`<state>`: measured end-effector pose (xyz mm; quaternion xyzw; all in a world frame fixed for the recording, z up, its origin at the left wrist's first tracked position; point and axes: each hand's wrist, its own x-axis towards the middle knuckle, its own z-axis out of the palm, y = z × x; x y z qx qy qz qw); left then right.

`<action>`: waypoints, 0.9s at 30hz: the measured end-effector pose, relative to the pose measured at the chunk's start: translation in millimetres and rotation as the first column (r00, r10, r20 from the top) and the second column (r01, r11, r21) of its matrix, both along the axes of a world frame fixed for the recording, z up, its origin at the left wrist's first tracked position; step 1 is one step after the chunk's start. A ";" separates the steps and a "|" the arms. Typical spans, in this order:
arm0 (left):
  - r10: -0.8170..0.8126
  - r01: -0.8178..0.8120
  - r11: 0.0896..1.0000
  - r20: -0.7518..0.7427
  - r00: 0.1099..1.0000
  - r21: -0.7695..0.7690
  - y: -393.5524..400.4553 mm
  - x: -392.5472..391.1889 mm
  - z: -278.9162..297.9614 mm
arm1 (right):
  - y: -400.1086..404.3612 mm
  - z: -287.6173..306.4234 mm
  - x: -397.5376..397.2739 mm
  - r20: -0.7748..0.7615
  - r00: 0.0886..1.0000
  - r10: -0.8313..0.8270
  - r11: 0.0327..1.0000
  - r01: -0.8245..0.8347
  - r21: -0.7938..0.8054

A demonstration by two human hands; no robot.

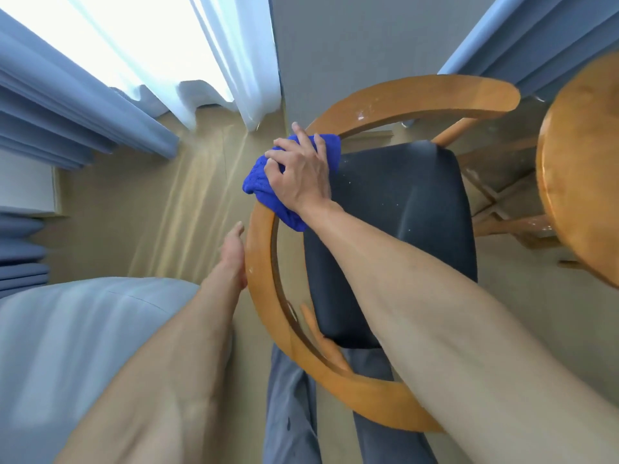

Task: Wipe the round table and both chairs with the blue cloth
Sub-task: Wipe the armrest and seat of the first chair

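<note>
Wiping was under way on one chair [264, 279]: the right hand [301, 175] pressed the bunched blue cloth [258, 180], fingers curled over it, on the far-left bend of the curved armrest. The left hand [234, 252] lay flat, fingers straight, against the rail's outer left edge. White specks on the far rail suggested more wiping ahead. Only the round table's [576, 182] rim showed at right; the second chair was out of view.

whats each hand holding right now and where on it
The right hand grips the bunched blue cloth from above, on the chair rail. The left hand holds nothing, resting against the rail.
</note>
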<state>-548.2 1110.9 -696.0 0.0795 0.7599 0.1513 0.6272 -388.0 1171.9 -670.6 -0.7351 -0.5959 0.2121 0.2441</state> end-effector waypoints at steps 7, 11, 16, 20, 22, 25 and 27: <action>-0.318 0.324 0.941 -0.072 0.945 0.096 78.7 45.8 32.7 | 37.0 -12.8 57.6 0.271 0.962 -0.020 0.998 0.001 0.070; -0.509 0.517 0.856 -0.193 0.839 -0.013 99.9 60.5 39.2 | 55.1 -11.6 89.8 0.325 0.939 -0.115 0.993 0.103 0.055; -0.488 0.521 0.852 -0.298 0.821 0.040 119.4 80.9 34.8 | 69.4 -5.5 139.9 0.298 0.937 -0.182 0.982 0.188 0.008; -0.637 0.720 0.694 -0.456 0.621 0.011 125.7 102.8 42.2 | 74.6 -1.5 183.7 0.317 0.895 -0.314 0.944 0.331 0.003; -0.651 0.798 0.603 -0.589 0.479 -0.017 126.3 119.5 46.3 | 73.5 -3.6 206.6 0.341 0.864 -0.370 0.923 0.384 0.029; -0.551 0.857 0.514 -0.750 0.365 0.040 123.9 153.9 45.9 | 67.5 -4.5 235.3 0.362 0.813 -0.456 0.881 0.470 0.053; -0.481 0.885 0.452 -0.807 0.344 0.108 117.8 184.9 45.4 | 63.2 -4.2 248.9 0.366 0.787 -0.496 0.858 0.509 0.067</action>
